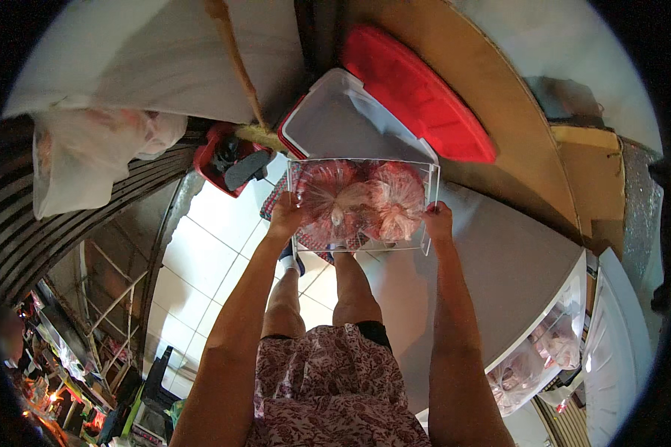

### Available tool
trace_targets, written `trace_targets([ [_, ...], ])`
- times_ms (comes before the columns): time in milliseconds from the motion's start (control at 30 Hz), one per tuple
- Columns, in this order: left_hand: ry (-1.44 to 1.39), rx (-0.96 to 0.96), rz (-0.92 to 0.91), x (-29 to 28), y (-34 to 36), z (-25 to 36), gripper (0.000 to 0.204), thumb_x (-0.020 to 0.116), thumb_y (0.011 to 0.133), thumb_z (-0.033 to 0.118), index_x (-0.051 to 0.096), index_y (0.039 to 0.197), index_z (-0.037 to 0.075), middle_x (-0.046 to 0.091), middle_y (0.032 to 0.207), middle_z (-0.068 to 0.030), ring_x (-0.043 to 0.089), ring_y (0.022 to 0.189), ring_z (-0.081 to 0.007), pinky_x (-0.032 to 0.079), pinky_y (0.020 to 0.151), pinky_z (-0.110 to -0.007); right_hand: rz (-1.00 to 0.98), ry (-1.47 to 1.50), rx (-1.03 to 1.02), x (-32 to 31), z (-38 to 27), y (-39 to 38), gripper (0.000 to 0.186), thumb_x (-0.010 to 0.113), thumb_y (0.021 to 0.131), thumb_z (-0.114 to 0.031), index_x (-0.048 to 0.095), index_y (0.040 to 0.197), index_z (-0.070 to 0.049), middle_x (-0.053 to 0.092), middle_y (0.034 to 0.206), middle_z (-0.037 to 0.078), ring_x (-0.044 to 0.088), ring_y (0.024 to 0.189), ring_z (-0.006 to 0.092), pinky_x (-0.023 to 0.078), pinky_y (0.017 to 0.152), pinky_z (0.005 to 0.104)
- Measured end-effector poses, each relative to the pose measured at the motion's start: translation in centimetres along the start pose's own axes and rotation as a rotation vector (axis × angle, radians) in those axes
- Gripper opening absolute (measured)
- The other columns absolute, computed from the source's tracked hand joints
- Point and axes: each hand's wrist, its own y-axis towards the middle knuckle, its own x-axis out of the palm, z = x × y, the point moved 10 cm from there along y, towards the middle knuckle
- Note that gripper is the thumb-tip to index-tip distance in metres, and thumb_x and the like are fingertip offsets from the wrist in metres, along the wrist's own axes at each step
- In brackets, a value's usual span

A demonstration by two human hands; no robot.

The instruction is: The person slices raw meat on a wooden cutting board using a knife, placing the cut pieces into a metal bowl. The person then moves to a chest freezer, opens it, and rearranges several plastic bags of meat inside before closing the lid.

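Out in front of me I hold a white-edged freezer basket (pixel 365 251) with both hands. Clear plastic bags of red and pale raw meat (pixel 339 201) lie in it, twisted or knotted at the top. My left hand (pixel 285 216) is closed round the basket's left side, and my right hand (pixel 439 221) is closed round its right side. Below the basket, my feet stand on white floor tiles, partly hidden by it.
A translucent bin (pixel 350 119) and a red lid (pixel 421 93) stand just beyond the basket. At right is an upright freezer (pixel 492 276), its door (pixel 619 328) swung open on bagged meat (pixel 540 357). A red tub (pixel 212 167) with dark footwear and a wooden pole (pixel 238 63) are at left.
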Motion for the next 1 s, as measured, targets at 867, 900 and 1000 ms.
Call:
trace_targets([
  [867, 0.148, 0.065, 0.207, -0.8, 3.5, -0.9, 0.049, 0.043, 0.106, 0.035, 0.051, 0.139, 0.0, 0.066, 0.117, -0.0243, 0.064, 0.109, -0.0354, 0.048, 0.095, -0.041, 0.16, -0.643, -0.364, 7.0, -9.6, -8.9, 0.049, 0.069, 0.087, -0.022, 0.051, 0.126, 0.003, 0.05, 0.132, 0.027, 0.056, 0.111, 0.0417, 0.05, 0.088, 0.0516],
  [900, 0.172, 0.033, 0.206, -1.0, 3.7, -1.2, 0.049, 0.043, 0.106, 0.036, 0.052, 0.138, 0.0, 0.067, 0.115, -0.0237, 0.064, 0.108, -0.035, 0.048, 0.094, -0.041, 0.233, -0.694, -0.387, 7.1, -9.9, -8.9, 0.046, 0.067, 0.088, -0.022, 0.052, 0.123, 0.004, 0.053, 0.129, 0.028, 0.058, 0.107, 0.042, 0.052, 0.086, 0.0504],
  [1000, 0.148, 0.023, 0.214, -1.2, 3.8, -1.7, 0.049, 0.045, 0.105, 0.037, 0.057, 0.134, 0.0, 0.069, 0.113, -0.0223, 0.065, 0.104, -0.0339, 0.048, 0.092, -0.04, 0.147, -0.666, -0.289, 8.5, -8.4, -7.2, 0.034, 0.062, 0.092, -0.023, 0.056, 0.115, 0.003, 0.063, 0.114, 0.027, 0.064, 0.095, 0.041, 0.055, 0.079, 0.0476],
])
